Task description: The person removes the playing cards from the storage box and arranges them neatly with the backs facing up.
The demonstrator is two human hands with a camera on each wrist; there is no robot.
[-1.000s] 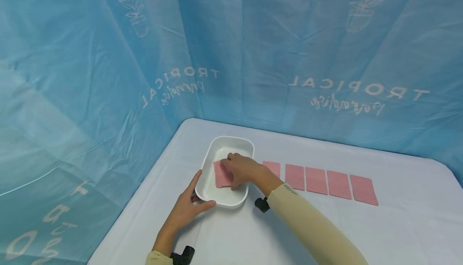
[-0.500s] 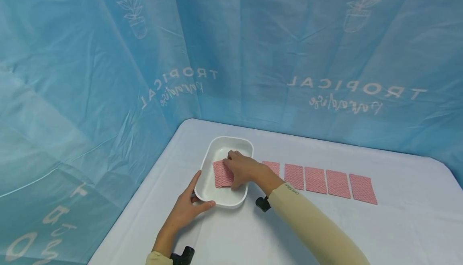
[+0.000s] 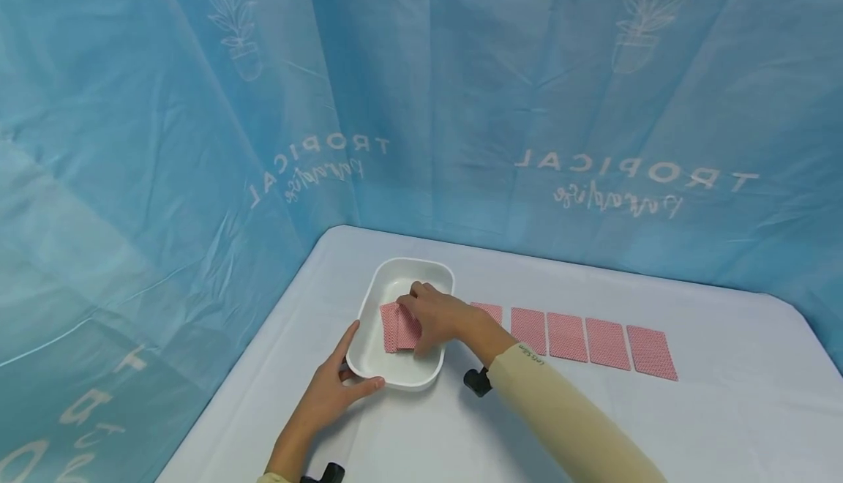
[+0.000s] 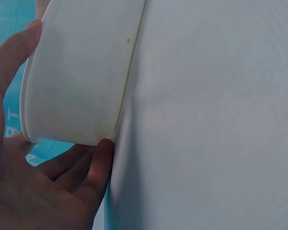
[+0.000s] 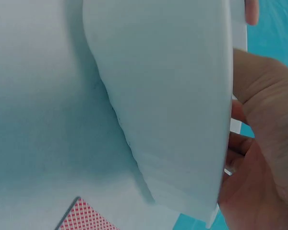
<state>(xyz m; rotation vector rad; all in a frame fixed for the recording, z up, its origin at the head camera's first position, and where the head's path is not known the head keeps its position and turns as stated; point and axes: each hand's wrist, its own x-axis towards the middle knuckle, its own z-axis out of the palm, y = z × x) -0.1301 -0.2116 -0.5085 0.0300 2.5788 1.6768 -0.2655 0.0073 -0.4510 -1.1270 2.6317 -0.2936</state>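
the right hand point(image 3: 437, 316) pinches the top card point(image 3: 407, 331) between thumb and fingers, in the tray point(image 3: 395, 373), partly over the lower card point(image 3: 389, 328); the left hand point(image 3: 329, 389), fingers spread, steadies the tray. best square both edges before letting go.

Smooth, plastic-looking tray point(image 3: 398, 372), glossy inside

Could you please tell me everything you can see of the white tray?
The white tray is a rectangle with rounded corners, deep walls and a thin lip; it looks like smooth, glossy plastic. The left wrist view shows a small dark speck on its wall. It sits upright on the white-covered table, holding overlapping red-patterned cards. The left grip holds its near left corner; the right grip reaches inside.
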